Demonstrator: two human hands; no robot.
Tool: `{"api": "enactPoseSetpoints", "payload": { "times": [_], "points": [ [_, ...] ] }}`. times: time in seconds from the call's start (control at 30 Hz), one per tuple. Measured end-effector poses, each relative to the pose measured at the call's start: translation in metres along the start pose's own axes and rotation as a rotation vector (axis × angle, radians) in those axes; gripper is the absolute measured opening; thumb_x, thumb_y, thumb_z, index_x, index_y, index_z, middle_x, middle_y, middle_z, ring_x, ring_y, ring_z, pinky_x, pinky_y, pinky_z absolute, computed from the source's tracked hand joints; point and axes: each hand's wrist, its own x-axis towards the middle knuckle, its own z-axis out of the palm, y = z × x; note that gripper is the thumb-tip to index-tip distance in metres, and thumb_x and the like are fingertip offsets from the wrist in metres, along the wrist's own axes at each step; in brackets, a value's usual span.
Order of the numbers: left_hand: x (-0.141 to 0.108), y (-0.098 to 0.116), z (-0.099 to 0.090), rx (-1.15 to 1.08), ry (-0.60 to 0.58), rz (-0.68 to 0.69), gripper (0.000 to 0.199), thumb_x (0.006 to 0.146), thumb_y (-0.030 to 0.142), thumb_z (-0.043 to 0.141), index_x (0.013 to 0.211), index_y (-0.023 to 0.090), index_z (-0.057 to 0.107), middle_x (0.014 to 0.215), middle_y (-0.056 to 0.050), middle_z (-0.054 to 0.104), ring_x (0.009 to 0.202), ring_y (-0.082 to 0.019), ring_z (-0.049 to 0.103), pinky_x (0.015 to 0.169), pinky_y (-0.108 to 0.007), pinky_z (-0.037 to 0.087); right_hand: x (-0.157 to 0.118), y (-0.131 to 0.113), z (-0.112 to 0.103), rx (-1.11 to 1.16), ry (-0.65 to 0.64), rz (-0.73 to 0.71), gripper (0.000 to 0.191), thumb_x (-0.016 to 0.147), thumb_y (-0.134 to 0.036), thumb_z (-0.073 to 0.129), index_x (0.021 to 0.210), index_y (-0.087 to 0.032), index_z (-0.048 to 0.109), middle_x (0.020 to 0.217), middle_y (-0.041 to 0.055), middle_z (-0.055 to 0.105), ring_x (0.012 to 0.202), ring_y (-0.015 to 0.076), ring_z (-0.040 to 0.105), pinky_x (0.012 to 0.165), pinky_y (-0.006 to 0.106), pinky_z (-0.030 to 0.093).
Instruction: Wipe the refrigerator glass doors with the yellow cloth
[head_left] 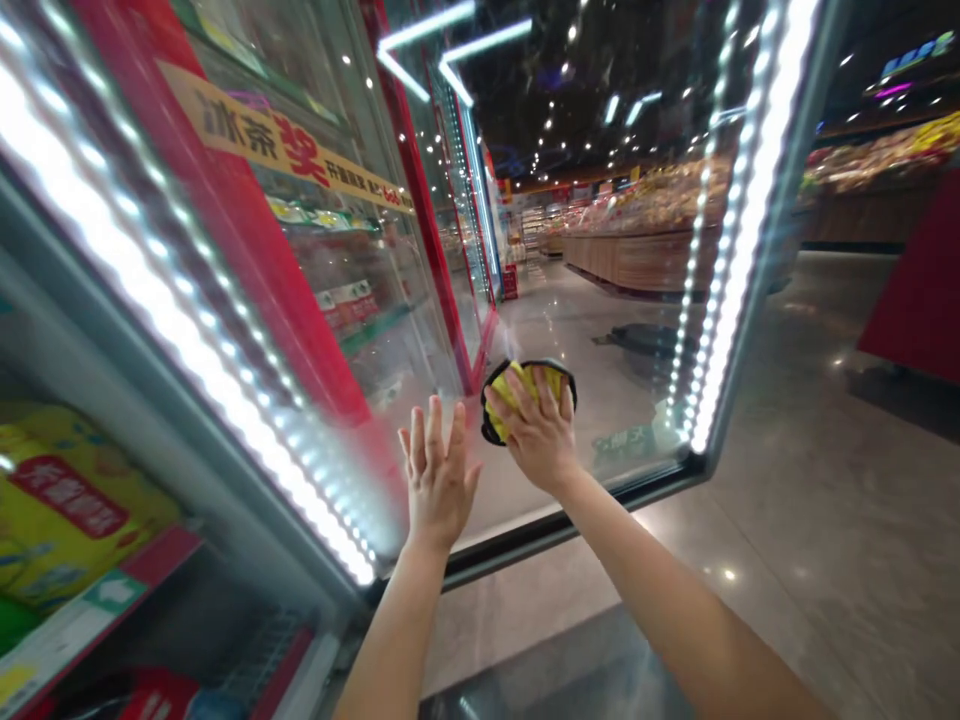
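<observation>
My right hand [541, 430] presses a yellow cloth [501, 408] with a black edge flat against the lower part of a glass door [622, 400]. Its fingers are spread over the cloth. To the left of it, my left hand [437, 480] has its fingers stretched out, palm toward the same glass, and holds nothing. Whether its palm touches the pane I cannot tell. A hazy patch clouds the glass near the door's lower left corner. The dark door frame [525, 540] runs below both hands.
Bright LED strips [742, 220] line the door's sides. At left is an open fridge shelf [161, 555] with a yellow package [75, 500] and a red-labelled bottle [142, 695] beneath. Through the glass stand red-framed cabinets [300, 280] and a wooden produce stand [630, 260]. Shiny floor [810, 560] extends right.
</observation>
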Motion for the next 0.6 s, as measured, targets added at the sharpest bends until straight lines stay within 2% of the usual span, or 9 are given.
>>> {"api": "enactPoseSetpoints", "payload": {
  "times": [0.1, 0.13, 0.2, 0.3, 0.37, 0.4, 0.5, 0.53, 0.6],
  "points": [
    [-0.002, -0.001, -0.004, 0.019, 0.004, -0.045, 0.110, 0.079, 0.019, 0.082, 0.164, 0.034, 0.014, 0.173, -0.011, 0.015, 0.159, -0.038, 0.007, 0.126, -0.065, 0.011, -0.045, 0.016, 0.013, -0.010, 0.046, -0.249, 0.058, 0.096, -0.028, 0.058, 0.150, -0.047, 0.048, 0.153, -0.0080, 0.056, 0.150, 0.0223, 0.034, 0.129, 0.050, 0.002],
    [-0.003, -0.002, -0.005, 0.026, 0.009, -0.065, 0.111, 0.078, 0.020, 0.083, 0.164, 0.035, 0.014, 0.173, -0.011, 0.013, 0.159, -0.039, 0.006, 0.126, -0.066, 0.011, -0.059, 0.027, 0.016, -0.015, 0.072, -0.266, 0.055, 0.096, -0.028, 0.058, 0.147, -0.047, 0.052, 0.148, -0.0074, 0.061, 0.148, 0.0215, 0.038, 0.129, 0.048, 0.004],
    [-0.004, -0.003, -0.008, 0.031, 0.017, -0.093, 0.114, 0.076, 0.020, 0.085, 0.164, 0.035, 0.014, 0.174, -0.011, 0.011, 0.159, -0.040, 0.007, 0.125, -0.067, 0.011, -0.073, 0.046, 0.016, -0.035, 0.107, -0.194, 0.052, 0.095, -0.026, 0.057, 0.143, -0.043, 0.058, 0.144, -0.0034, 0.064, 0.147, 0.0235, 0.041, 0.129, 0.049, 0.009],
    [-0.006, -0.005, -0.012, 0.033, 0.012, -0.082, 0.118, 0.073, 0.021, 0.087, 0.164, 0.035, 0.014, 0.174, -0.011, 0.011, 0.159, -0.039, 0.009, 0.126, -0.065, 0.015, -0.053, 0.043, 0.008, -0.055, 0.103, 0.060, 0.058, 0.093, -0.021, 0.055, 0.149, -0.035, 0.054, 0.155, 0.0037, 0.054, 0.151, 0.0299, 0.034, 0.126, 0.055, 0.017],
    [-0.008, -0.007, -0.013, 0.039, 0.002, -0.065, 0.118, 0.073, 0.021, 0.087, 0.164, 0.035, 0.014, 0.174, -0.012, 0.012, 0.159, -0.039, 0.010, 0.126, -0.064, 0.017, -0.026, 0.019, 0.002, -0.042, 0.080, 0.200, 0.065, 0.093, -0.021, 0.055, 0.156, -0.032, 0.045, 0.164, 0.0061, 0.041, 0.154, 0.0343, 0.026, 0.124, 0.060, 0.019],
    [-0.008, -0.009, -0.014, 0.044, 0.000, -0.061, 0.117, 0.074, 0.022, 0.087, 0.164, 0.035, 0.014, 0.173, -0.012, 0.012, 0.159, -0.039, 0.011, 0.126, -0.064, 0.018, -0.014, 0.004, 0.001, -0.027, 0.065, 0.216, 0.068, 0.093, -0.022, 0.056, 0.158, -0.033, 0.041, 0.166, 0.0056, 0.037, 0.155, 0.0354, 0.023, 0.124, 0.061, 0.018],
    [-0.008, -0.012, -0.014, 0.055, 0.000, -0.047, 0.110, 0.078, 0.026, 0.084, 0.164, 0.035, 0.016, 0.173, -0.012, 0.013, 0.159, -0.038, 0.011, 0.126, -0.063, 0.019, -0.006, -0.029, 0.003, 0.010, 0.007, 0.054, 0.068, 0.094, -0.025, 0.058, 0.157, -0.041, 0.039, 0.166, -0.0005, 0.037, 0.156, 0.0331, 0.023, 0.126, 0.062, 0.009],
    [-0.008, -0.013, -0.014, 0.056, 0.003, -0.043, 0.108, 0.079, 0.027, 0.083, 0.164, 0.034, 0.017, 0.173, -0.012, 0.014, 0.159, -0.037, 0.012, 0.126, -0.063, 0.019, -0.013, -0.030, 0.005, 0.016, -0.010, -0.035, 0.066, 0.095, -0.026, 0.058, 0.156, -0.044, 0.040, 0.164, -0.0028, 0.041, 0.155, 0.0307, 0.026, 0.127, 0.060, 0.006],
    [-0.007, -0.014, -0.014, 0.050, 0.013, -0.041, 0.107, 0.079, 0.026, 0.083, 0.164, 0.035, 0.018, 0.173, -0.011, 0.016, 0.159, -0.036, 0.013, 0.126, -0.061, 0.019, -0.036, -0.017, 0.011, 0.019, -0.045, -0.188, 0.061, 0.096, -0.028, 0.058, 0.152, -0.049, 0.044, 0.158, -0.0065, 0.050, 0.151, 0.0258, 0.034, 0.128, 0.054, 0.002]
  ]
}}
